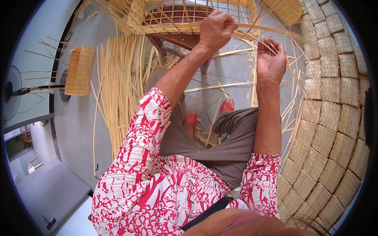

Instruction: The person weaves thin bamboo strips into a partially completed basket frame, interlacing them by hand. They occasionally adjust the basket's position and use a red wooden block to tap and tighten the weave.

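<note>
A partly woven bamboo basket (165, 29) with an open lattice lies on a dark red-brown wooden stool (179, 42) in front of me. At its near edge my left hand (216, 30) is closed in a pinch on a thin bamboo strip (252, 26). Farther right, my right hand (271, 63) is turned palm up with its fingers curled. The strip passes between its thumb and fingers, held loosely. Loose strip ends stick out around the basket's right corner, and the far right ones are smeared by motion.
A thick bundle of bamboo strips (122, 90) lies on the grey floor at left, beside a small woven basket (78, 70) with protruding strips. A fan (13, 92) stands far left. Stacked woven baskets (330, 90) line the right side. Loose strips litter the floor around my feet.
</note>
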Action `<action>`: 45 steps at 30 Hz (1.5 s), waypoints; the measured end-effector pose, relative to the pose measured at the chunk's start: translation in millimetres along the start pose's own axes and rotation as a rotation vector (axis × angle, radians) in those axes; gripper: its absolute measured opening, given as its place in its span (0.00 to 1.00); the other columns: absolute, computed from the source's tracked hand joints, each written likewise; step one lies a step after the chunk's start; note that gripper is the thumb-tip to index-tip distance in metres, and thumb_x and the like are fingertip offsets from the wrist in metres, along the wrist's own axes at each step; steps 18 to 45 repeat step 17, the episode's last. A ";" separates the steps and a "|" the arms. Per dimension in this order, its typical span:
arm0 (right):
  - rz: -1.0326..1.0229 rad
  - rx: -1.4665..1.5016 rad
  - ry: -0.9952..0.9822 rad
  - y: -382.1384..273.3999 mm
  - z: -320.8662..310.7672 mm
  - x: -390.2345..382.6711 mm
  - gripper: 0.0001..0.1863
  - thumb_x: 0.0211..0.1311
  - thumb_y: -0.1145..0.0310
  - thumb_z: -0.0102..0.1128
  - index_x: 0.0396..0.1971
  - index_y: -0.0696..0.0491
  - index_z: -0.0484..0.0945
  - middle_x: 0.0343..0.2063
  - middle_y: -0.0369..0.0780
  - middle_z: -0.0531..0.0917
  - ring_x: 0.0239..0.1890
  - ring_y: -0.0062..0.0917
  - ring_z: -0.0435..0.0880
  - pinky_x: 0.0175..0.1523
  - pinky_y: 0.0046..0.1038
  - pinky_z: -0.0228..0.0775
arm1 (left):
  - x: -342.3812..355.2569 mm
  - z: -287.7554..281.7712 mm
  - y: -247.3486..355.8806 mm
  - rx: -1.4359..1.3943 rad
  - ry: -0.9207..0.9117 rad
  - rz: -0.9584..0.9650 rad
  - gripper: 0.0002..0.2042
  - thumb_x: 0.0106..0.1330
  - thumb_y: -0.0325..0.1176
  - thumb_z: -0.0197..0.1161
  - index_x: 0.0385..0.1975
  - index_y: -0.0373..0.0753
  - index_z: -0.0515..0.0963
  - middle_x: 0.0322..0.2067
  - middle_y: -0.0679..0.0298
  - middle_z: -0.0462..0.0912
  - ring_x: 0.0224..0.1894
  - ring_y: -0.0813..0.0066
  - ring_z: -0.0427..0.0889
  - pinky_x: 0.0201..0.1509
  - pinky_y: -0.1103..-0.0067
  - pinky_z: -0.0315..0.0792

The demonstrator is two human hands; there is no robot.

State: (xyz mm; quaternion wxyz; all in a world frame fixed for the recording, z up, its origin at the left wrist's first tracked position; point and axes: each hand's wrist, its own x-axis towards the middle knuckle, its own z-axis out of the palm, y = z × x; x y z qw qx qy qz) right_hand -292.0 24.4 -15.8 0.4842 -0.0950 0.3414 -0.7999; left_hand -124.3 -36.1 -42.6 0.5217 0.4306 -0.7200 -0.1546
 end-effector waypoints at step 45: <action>-0.559 -1.311 -0.536 -57.9 -7.3 -22.9 0.27 0.52 0.59 0.79 0.51 0.51 0.81 0.43 0.39 0.84 0.49 0.28 0.81 0.62 0.28 0.71 | -7.2 -48.3 -32.9 0.330 -0.156 0.196 0.09 0.63 0.42 0.65 0.33 0.45 0.84 0.33 0.62 0.84 0.37 0.58 0.85 0.39 0.67 0.79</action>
